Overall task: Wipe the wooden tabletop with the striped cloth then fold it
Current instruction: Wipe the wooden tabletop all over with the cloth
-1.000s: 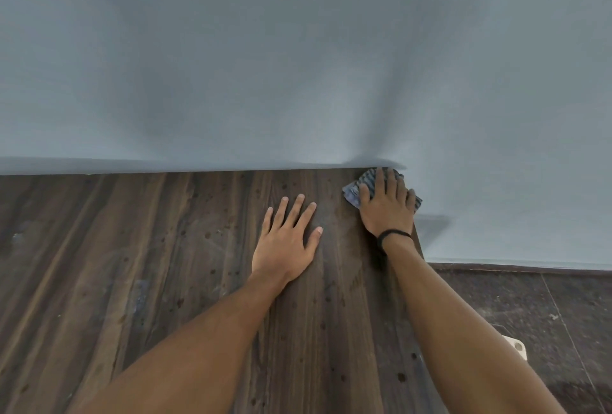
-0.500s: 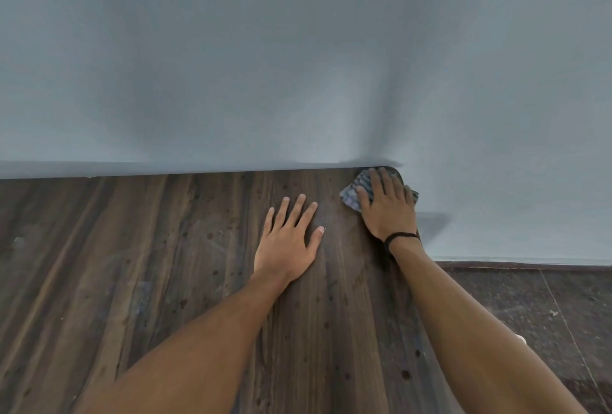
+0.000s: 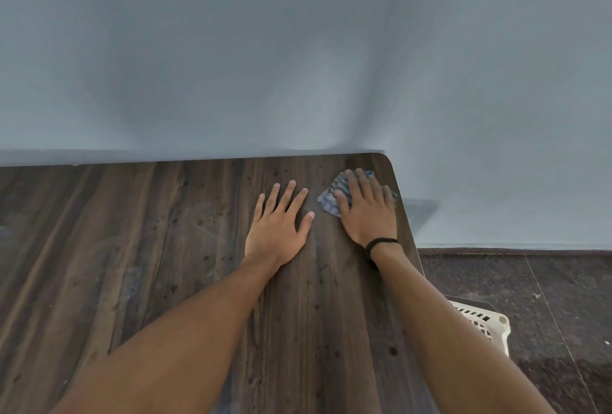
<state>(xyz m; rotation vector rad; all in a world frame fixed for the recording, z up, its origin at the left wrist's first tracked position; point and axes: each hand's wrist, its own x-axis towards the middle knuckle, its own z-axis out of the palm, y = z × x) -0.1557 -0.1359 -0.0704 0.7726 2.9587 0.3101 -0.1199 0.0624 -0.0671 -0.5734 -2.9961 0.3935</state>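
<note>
The striped cloth (image 3: 331,202) lies bunched up near the far right corner of the bench (image 3: 132,248), close to its rounded corner and right edge. Most of it is hidden under the right hand (image 3: 369,213), which presses down flat on it with straight, slightly parted fingers. The cloth peeks out on the thumb side and just past the fingertips. A black band (image 3: 381,242) circles that wrist. The left hand (image 3: 276,231) rests palm down on bare wood just beside it, fingers spread, a narrow gap short of the cloth. The bench top is dark brown, its long grain streaks running toward the wall, freckled with small dark spots and a few dull pale smears on the left. Its far edge sits against a plain pale blue-grey wall (image 3: 298,49). To the right is a dark speckled floor (image 3: 530,281) with thin joint lines and a dark band along the wall's foot. A white slotted basket (image 3: 488,324) stands there beside the bench, partly behind the right forearm.
</note>
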